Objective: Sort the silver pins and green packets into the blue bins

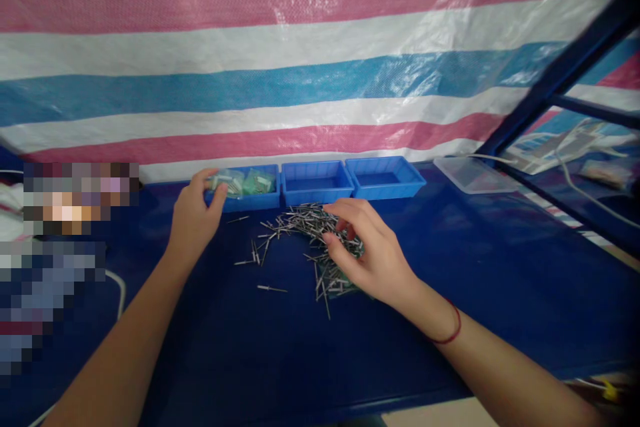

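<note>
A heap of thin metal pins (295, 223) lies on the dark blue table (250, 347), with several stray pins spread to its left. My right hand (367, 250) rests over the right side of the heap, fingers curled and pinched among the pins. My left hand (196, 213) reaches to the left blue tray (260, 201), its fingers closed on a small clear bag of pins (226, 181) at the tray's rim. More small greenish bags (259, 181) lie inside that tray.
Two more blue trays, the middle tray (316, 181) and the right tray (385, 177), stand in a row by the striped tarp (300, 67). A clear plastic lid (467, 173) lies to the right. A dark blue frame bar (555, 80) slants at right. A white cable (120, 287) runs at left.
</note>
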Tool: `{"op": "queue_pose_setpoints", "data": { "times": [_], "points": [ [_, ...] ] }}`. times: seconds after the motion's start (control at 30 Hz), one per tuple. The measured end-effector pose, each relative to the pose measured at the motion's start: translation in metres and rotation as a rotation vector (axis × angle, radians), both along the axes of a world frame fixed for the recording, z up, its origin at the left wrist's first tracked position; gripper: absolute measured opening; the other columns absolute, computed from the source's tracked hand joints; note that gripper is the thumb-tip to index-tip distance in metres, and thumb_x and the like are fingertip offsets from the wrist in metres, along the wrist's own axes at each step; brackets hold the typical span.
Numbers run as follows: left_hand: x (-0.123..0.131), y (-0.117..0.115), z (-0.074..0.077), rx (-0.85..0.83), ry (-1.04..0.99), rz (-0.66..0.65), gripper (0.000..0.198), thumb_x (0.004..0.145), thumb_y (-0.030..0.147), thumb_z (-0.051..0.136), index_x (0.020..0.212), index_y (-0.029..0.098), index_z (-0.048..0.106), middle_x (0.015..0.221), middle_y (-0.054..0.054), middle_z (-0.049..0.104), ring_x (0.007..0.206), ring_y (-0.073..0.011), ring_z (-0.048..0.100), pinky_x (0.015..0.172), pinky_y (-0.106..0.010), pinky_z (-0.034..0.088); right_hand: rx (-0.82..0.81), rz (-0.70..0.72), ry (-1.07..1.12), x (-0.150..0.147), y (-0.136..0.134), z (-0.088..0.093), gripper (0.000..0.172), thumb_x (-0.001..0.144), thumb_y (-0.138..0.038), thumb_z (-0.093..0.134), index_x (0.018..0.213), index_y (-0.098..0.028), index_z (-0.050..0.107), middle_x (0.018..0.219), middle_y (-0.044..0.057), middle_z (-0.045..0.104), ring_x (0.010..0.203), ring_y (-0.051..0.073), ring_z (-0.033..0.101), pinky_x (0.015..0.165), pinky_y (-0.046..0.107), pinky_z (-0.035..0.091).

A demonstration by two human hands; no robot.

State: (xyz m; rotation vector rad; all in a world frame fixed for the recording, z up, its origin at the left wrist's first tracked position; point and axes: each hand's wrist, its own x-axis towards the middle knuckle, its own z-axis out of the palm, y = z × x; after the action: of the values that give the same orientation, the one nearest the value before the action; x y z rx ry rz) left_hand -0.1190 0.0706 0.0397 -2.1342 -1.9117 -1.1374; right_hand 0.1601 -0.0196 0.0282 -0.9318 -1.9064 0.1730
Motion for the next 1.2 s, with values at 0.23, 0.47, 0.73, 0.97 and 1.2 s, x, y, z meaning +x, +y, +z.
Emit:
{"op": "queue_pose_setpoints", "data": {
  "times": [0.23,0.47,0.73,0.97,1.2],
  "points": [
    [-0.005,0.013,-0.025,0.084,0.276,0.041,0.033,0.092,0.04,0.046,0.111,0.023,0.066,0.117,-0.011,0.058,0.11,-0.0288,0.051,0.095,-0.042,0.038,-0.036,-0.07,-0.029,0.003,0.002,0.001,0.033,0.086,-0.017,0.056,0.118,-0.022,0.051,0.111,0.008,0.058,0.089,0.018,0.06,0.078,0.033,0.053],
    [0.009,0.001,-0.014,0.031,0.439,-0.025,0.036,0.096,0.039,0.037,0.102,0.02,0.068,0.11,-0.009,0.065,0.107,-0.029,0.051,0.089,-0.045,0.033,-0.049,-0.06,-0.093,0.004,0.002,0.005,0.027,0.087,-0.017,0.054,0.114,-0.02,0.053,0.109,0.009,0.06,0.092,0.019,0.06,0.08,0.033,0.051],
    [0.01,-0.001,-0.017,0.015,0.419,-0.036,0.038,0.096,0.042,0.037,0.121,0.023,0.059,0.133,-0.009,0.057,0.125,-0.0306,0.044,0.103,-0.055,0.023,-0.205,-0.135,-0.255,0.035,0.013,0.022,0.015,0.086,-0.016,0.049,0.092,-0.018,0.063,0.09,0.005,0.065,0.079,0.016,0.06,0.072,0.029,0.046],
    [0.017,-0.005,-0.019,0.077,0.418,-0.067,0.041,0.093,0.044,0.045,0.127,0.023,0.056,0.134,-0.012,0.054,0.134,-0.0367,0.032,0.106,-0.063,0.017,-0.821,-0.048,-0.543,0.075,0.017,0.03,0.017,0.079,-0.034,0.057,0.081,-0.018,0.064,0.077,0.003,0.065,0.069,0.017,0.059,0.063,0.028,0.041],
    [0.058,-0.044,-0.006,0.123,0.317,-0.491,0.026,0.091,0.032,0.051,0.112,0.02,0.063,0.113,-0.009,0.062,0.112,-0.0258,0.052,0.099,-0.044,0.039,-0.863,-0.015,-0.681,0.065,0.007,0.025,0.051,0.062,-0.056,0.073,0.093,-0.019,0.055,0.09,0.004,0.062,0.077,0.021,0.057,0.063,0.029,0.039]
  ]
}}
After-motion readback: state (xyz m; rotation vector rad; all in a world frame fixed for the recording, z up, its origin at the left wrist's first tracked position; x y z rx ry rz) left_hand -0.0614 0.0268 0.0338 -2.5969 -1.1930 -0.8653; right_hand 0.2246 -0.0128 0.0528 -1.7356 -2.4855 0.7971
